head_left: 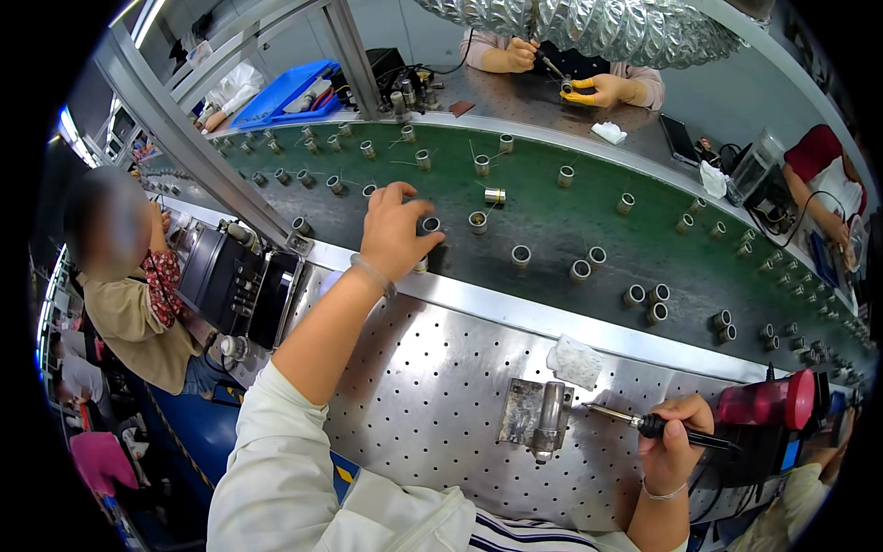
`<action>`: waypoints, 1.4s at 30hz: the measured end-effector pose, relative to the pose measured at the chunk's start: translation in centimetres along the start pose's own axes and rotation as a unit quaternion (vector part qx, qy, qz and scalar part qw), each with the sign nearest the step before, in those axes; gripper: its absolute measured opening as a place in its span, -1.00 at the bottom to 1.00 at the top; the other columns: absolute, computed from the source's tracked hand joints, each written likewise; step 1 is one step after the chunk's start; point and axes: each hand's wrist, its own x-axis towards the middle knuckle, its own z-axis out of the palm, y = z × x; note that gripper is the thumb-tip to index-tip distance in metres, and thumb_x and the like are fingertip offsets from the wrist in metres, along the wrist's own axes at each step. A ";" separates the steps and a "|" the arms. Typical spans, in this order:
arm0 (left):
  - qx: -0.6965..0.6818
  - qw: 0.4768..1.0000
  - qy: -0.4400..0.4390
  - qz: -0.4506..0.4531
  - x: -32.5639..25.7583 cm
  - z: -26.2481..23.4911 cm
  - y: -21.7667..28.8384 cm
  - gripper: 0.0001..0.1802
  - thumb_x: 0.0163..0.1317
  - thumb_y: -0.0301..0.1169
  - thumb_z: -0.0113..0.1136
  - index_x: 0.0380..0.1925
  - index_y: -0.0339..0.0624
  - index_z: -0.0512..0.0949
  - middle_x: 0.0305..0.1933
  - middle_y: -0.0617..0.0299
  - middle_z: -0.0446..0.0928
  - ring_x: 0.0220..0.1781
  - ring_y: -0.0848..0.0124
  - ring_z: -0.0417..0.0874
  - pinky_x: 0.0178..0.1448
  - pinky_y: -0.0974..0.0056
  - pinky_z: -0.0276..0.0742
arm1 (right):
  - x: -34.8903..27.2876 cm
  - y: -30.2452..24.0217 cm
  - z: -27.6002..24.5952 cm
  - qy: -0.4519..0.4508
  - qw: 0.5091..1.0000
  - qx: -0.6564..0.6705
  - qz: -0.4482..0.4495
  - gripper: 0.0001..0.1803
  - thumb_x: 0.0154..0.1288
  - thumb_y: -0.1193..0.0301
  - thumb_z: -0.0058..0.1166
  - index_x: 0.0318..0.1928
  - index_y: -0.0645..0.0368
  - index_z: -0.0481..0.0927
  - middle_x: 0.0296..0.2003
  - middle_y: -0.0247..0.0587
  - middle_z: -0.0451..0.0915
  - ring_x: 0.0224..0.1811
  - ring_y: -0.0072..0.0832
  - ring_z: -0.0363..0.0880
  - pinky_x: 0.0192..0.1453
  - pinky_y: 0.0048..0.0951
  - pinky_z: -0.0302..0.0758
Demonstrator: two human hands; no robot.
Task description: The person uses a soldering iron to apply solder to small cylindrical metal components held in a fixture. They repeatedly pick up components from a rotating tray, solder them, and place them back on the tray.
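My left hand (394, 230) reaches over the green conveyor belt (543, 221), thumb and fingers apart. A small metal cylinder (430, 224) stands between or just beyond its fingertips; I cannot tell whether they touch it. My right hand (679, 440) grips a soldering iron (655, 426) by its black handle, above the perforated metal worktop (414, 386). The iron's tip points left, close to a metal holding fixture (549, 419) with an upright-looking cylindrical part on a flat plate. More metal cylinders stand on the belt, and one lies on its side (496, 195).
A white folded pad (575, 362) lies behind the fixture. At the right stands a pink container (768, 401). A metal frame post (198, 152) rises at the left. Across the belt, a co-worker's hands (593, 90) hold a tool and a small part. A silver duct (589, 28) hangs above.
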 end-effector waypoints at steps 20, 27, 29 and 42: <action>-0.270 0.941 -0.108 -0.170 -4.7 0.2 3.1 -0.73 0.02 -0.42 0.33 -0.26 -0.28 0.58 -0.33 0.28 0.57 -0.30 0.57 0.52 -0.28 0.49 0.44 | 1.0 0.8 -2.3 0.000 1.000 0.000 -0.002 -0.70 0.14 0.33 0.19 -0.40 0.30 0.39 -0.59 -0.10 0.49 -0.73 -0.57 0.43 -0.67 -0.68 0.35; -0.590 0.682 -0.372 -0.220 -4.9 1.1 11.3 -0.68 0.02 -0.53 0.27 -0.16 -0.35 0.57 -0.34 0.25 0.59 -0.40 0.61 0.53 -0.43 0.53 0.43 | 1.4 4.0 -4.2 -0.003 1.000 0.014 -0.010 -0.70 0.13 0.35 0.21 -0.40 0.33 0.43 -0.58 -0.08 0.51 -0.71 -0.54 0.48 -0.64 -0.67 0.39; -0.618 0.643 -0.400 -0.214 -5.3 2.8 12.9 -0.70 0.04 -0.50 0.28 -0.18 -0.34 0.58 -0.32 0.24 0.59 -0.41 0.61 0.51 -0.44 0.52 0.41 | 1.6 4.6 -4.9 -0.015 1.000 0.024 -0.013 -0.72 0.13 0.37 0.21 -0.38 0.35 0.44 -0.58 -0.09 0.51 -0.70 -0.54 0.49 -0.62 -0.67 0.41; -0.637 0.526 -0.550 -0.120 -5.3 10.1 15.3 -0.54 -0.05 -0.47 0.39 -0.10 -0.35 0.52 -0.17 0.21 0.47 -0.12 0.53 0.45 -0.11 0.47 0.40 | 2.3 7.1 -8.4 -0.035 0.998 0.039 -0.019 -0.78 0.11 0.47 0.19 -0.37 0.36 0.44 -0.58 -0.11 0.51 -0.68 -0.53 0.50 -0.59 -0.64 0.43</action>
